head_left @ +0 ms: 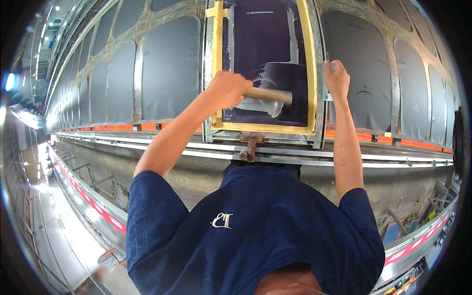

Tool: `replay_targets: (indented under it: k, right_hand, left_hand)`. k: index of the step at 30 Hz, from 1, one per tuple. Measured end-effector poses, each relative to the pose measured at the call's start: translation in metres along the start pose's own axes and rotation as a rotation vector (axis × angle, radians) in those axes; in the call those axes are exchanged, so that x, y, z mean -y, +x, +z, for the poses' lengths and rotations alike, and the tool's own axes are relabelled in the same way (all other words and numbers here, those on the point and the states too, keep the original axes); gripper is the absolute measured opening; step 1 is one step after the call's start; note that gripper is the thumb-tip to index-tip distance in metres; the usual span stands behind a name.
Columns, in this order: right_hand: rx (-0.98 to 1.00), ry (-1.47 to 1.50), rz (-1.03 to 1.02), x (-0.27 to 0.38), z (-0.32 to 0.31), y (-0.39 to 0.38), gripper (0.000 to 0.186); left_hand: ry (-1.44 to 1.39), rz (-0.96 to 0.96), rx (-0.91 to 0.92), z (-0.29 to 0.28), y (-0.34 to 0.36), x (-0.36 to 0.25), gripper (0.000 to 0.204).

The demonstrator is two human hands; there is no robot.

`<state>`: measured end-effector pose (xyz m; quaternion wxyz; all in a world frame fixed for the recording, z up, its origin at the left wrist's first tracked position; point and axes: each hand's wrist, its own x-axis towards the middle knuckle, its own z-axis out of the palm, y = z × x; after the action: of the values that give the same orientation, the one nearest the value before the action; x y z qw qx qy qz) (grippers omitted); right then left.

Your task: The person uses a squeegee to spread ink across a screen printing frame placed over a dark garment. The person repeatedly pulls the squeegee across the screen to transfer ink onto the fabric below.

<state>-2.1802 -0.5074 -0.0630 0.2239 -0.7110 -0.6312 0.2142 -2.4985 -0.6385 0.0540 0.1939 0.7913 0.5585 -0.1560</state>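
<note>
1. Two things might go wrong: the wooden squeegee [270,94] tips if I push unevenly, or dark ink [295,112] smears if the taped screen frame [265,128] gets bumped.
2. The squeegee is over the frame's near part, its left end in my left hand [228,90], fingers closed around it.
3. My right hand [338,78] curls by the frame's right edge; I can't tell what it holds.
</note>
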Motion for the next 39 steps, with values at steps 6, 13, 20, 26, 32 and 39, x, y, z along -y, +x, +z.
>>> replay_targets:
  k: [6,13,20,26,32,39]
  right_hand:
    - [0.034,0.013,-0.02,0.001,0.0,-0.001,0.044]
    - [0.009,-0.021,-0.029,0.0,0.002,-0.003,0.045]
    - [-0.022,-0.017,-0.069,-0.007,0.004,0.001,0.044]
    - [-0.014,-0.017,0.007,0.005,-0.002,-0.006,0.042]
    - [-0.027,0.028,-0.028,0.007,-0.001,-0.009,0.042]
    - [-0.026,0.093,-0.026,0.008,-0.007,-0.011,0.038]
  left_hand:
    - [-0.537,-0.759,-0.275,0.04,-0.066,-0.015,0.044]
    - [-0.499,-0.975,-0.406,0.062,-0.042,-0.04,0.036]
    - [-0.55,-0.724,-0.418,0.049,0.001,-0.098,0.029]
    - [-0.456,-0.693,-0.563,0.014,0.019,-0.036,0.027]
    - [-0.362,-0.952,-0.555,0.004,0.052,0.036,0.029]
    - [-0.465,-0.702,-0.473,-0.008,0.083,0.004,0.026]
